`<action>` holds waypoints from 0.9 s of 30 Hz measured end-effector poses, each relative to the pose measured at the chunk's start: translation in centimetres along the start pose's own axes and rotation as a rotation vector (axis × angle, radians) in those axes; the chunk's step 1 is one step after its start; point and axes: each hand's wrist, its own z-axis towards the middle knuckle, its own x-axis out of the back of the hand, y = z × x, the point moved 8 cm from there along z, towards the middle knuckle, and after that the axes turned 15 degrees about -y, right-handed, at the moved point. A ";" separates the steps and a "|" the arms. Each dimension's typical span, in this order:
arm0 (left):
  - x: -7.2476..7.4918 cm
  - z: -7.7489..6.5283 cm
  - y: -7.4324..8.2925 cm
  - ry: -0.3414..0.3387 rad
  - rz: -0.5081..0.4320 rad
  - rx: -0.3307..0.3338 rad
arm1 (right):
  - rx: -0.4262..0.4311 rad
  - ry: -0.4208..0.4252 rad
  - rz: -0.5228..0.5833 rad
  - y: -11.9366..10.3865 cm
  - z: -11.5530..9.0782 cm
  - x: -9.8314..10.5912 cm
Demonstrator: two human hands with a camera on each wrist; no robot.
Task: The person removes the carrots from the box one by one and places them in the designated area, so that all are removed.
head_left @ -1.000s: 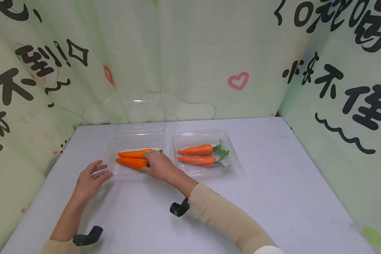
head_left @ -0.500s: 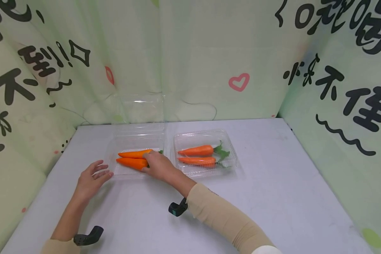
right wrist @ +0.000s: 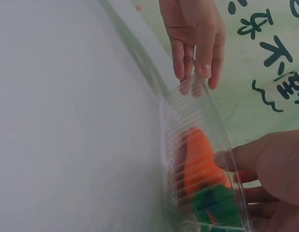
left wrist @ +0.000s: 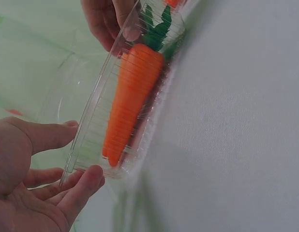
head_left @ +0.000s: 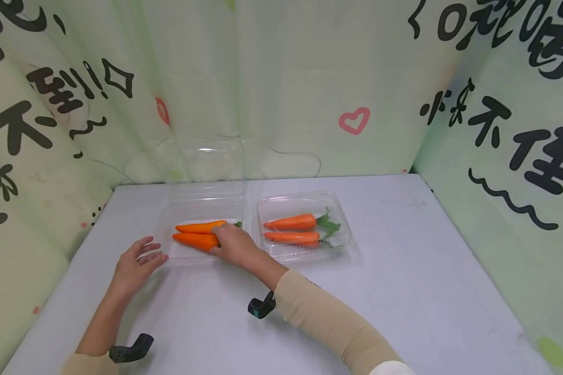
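Two orange carrots, an upper carrot [head_left: 197, 228] and a lower carrot [head_left: 193, 240], lie side by side in a clear plastic clamshell box [head_left: 180, 254] on the left, tips to the left. My right hand [head_left: 236, 246] reaches into this box and holds the pair near their leafy ends, thumb at the lower carrot and fingers over the upper one. Most of their green tops [left wrist: 156, 31] are behind that hand in the head view. At the box's front left corner, my left hand [head_left: 135, 266] touches the rim with extended fingers, as the left wrist view shows.
The box's transparent lid [head_left: 211, 161] stands raised at the back. Right beside it is a second clear box [head_left: 342, 211] with two more leafy carrots [head_left: 291, 222]. White cloth covers the table [head_left: 389, 271]; printed curtains [head_left: 300, 78] enclose its back and sides.
Both hands and the carrots stay almost still. The right forearm has shifted very slightly to the left.
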 end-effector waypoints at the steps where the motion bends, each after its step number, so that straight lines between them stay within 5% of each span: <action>1: 0.0 0.0 0.0 0.001 -0.002 0.000 | 0.000 0.001 -0.001 0.0 0.1 0.0; 27: 0.0 0.1 0.1 -0.006 -0.004 0.014 | -0.027 -0.020 -0.044 0.1 1.6 -0.6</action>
